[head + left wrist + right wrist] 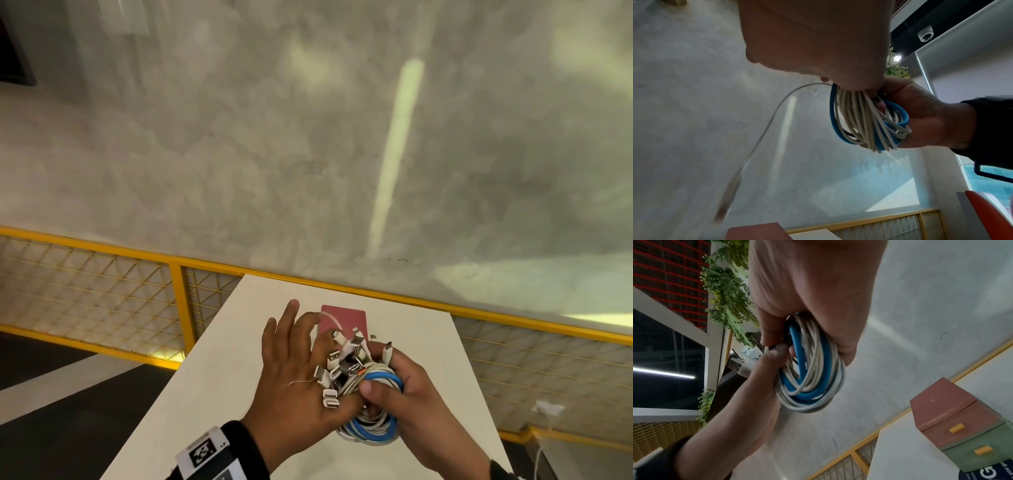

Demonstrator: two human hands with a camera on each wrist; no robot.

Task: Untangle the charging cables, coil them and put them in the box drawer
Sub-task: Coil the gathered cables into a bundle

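The bundle of cables [371,401], white and blue loops with many plugs sticking up, was held above the table [212,377] by the right hand [407,401], whose fingers and thumb were wrapped round the coils. The left hand [294,370] was pressed against the plug side, thumb tucked at the bundle and fingers spread; whether a cable was pinched there could not be told. One loose white cable [764,134] was seen trailing free. The step was probably best done by one plug being singled out and drawn slowly while the coils were kept clamped. The box [953,421], with pink and green drawers closed, was stood on the white table just beyond the hands. A yellow mesh railing [102,294] and a grey wall [274,137] were behind it.
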